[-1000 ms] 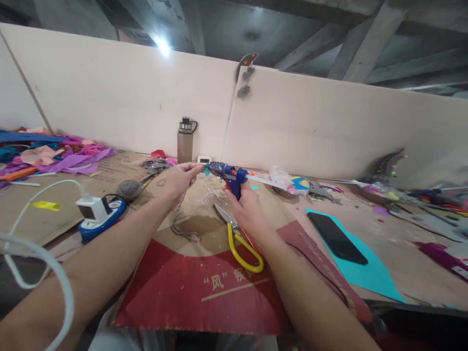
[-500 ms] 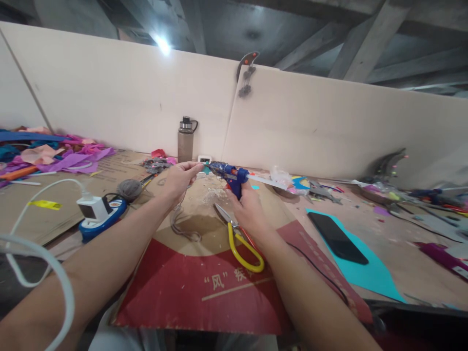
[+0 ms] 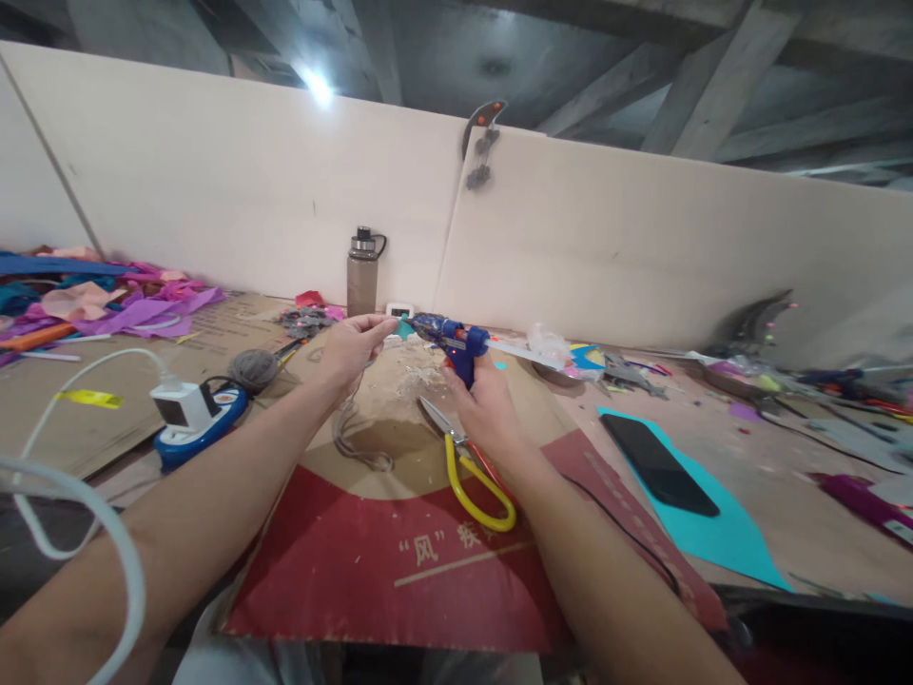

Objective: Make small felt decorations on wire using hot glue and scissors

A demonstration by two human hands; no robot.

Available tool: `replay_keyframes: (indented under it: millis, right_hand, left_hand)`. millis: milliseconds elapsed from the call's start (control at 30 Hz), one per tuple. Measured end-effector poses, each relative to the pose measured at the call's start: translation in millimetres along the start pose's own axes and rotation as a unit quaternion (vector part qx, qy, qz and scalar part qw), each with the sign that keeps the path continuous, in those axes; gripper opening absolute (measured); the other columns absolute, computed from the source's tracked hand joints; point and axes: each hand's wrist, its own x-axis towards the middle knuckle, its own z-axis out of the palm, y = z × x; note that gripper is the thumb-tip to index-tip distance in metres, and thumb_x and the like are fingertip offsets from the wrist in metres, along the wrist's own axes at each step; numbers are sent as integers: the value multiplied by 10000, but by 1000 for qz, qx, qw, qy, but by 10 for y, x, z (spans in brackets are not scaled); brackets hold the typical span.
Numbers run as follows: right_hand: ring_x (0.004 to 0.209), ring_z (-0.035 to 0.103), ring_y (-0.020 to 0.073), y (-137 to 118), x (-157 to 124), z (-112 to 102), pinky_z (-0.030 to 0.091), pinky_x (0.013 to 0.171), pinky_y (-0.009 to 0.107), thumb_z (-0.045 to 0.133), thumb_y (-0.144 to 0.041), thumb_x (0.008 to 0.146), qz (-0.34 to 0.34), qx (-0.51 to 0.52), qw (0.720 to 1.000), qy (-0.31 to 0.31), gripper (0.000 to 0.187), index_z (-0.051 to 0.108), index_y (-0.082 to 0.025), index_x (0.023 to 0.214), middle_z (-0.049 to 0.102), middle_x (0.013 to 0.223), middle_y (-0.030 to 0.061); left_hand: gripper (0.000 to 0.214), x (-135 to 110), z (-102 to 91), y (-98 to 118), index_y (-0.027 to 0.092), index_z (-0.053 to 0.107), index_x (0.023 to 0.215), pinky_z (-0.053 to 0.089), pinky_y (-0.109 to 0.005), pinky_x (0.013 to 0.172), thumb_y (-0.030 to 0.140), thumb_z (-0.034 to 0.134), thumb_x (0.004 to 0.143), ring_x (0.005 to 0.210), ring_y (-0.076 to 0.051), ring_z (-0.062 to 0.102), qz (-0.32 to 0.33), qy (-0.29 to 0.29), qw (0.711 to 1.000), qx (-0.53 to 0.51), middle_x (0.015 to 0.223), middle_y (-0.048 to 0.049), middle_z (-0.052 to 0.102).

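Right hand (image 3: 486, 411): closed around the grip of a blue glue gun (image 3: 451, 336), held raised above the bench at the centre of the view. Gun's long axis runs roughly left to right, nozzle to the left, with a pale glue stick (image 3: 514, 351) projecting from the rear to the right. Left hand (image 3: 349, 348): fingertips pinched together on a small teal scrap (image 3: 405, 328), which sits directly at the nozzle tip; whether nozzle and scrap touch cannot be told. The scrap lies to the left of the gun, so the left hand is the nearer to it, and the two hands face one another along the gun's axis. Beneath the right wrist: scissors (image 3: 467, 468) with yellow handles, lying flat, blades pointing away from the person. Under both forearms: cardboard sheet (image 3: 342, 571), lower part printed red, bearing white characters that begin “风; the next character is partly covered by the scissor handle. To the right: black phone (image 3: 657, 464), face up on a teal sheet (image 3: 728, 538). To the left: blue power strip (image 3: 203, 428) with a white charger (image 3: 178, 404) and white cable (image 3: 92, 514). Far left: purple and pink scraps (image 3: 135, 312). At the back: grey bottle (image 3: 361, 274), upright against the pale partition (image 3: 214, 190); no label legible.
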Motion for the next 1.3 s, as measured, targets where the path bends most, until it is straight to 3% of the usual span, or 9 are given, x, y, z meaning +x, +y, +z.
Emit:
replay_keyframes:
  millis: [1300]
  right_hand:
    - [887,597,257,21,9,-2,455,804,404,452,-303,858,-1,9,1000,1,302,531,-155,1109,651,1004,135]
  left_hand:
    - [336,5,17,3,130,685,787,170,-203,412,401,753,601,406,-44,315,-5,7,1000,8,465,50,448]
